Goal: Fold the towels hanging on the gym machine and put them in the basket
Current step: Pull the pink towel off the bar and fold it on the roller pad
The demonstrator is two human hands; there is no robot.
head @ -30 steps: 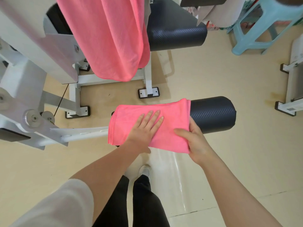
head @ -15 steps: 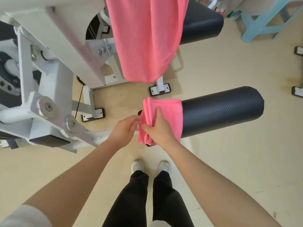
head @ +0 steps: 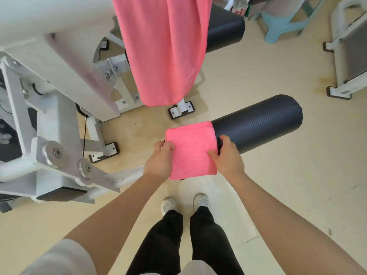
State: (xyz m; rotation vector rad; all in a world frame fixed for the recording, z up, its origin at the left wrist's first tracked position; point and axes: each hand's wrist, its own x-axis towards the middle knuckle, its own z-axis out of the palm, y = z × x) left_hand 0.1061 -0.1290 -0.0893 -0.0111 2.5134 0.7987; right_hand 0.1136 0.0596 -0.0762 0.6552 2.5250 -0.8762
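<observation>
Beige vinyl floor (head: pixel 258 185) is spreading under a white steel gym machine (head: pixel 49 116) that is filling the left side. A long unfolded pink towel (head: pixel 162 52) is hanging from its upper part, draping in front of an upper black foam roller pad (head: pixel 224 34). A light blue plastic stool (head: pixel 282 24) is standing near the top right, well apart from the hands. A small folded pink towel (head: pixel 191 149) is lying over the left end of a lower black foam roller pad (head: pixel 258 124). The left hand (head: pixel 160 161) is pinching its left edge and the right hand (head: pixel 228 157) its right edge, each grip narrow on the cloth. White sneakers (head: pixel 168 205) are standing below.
</observation>
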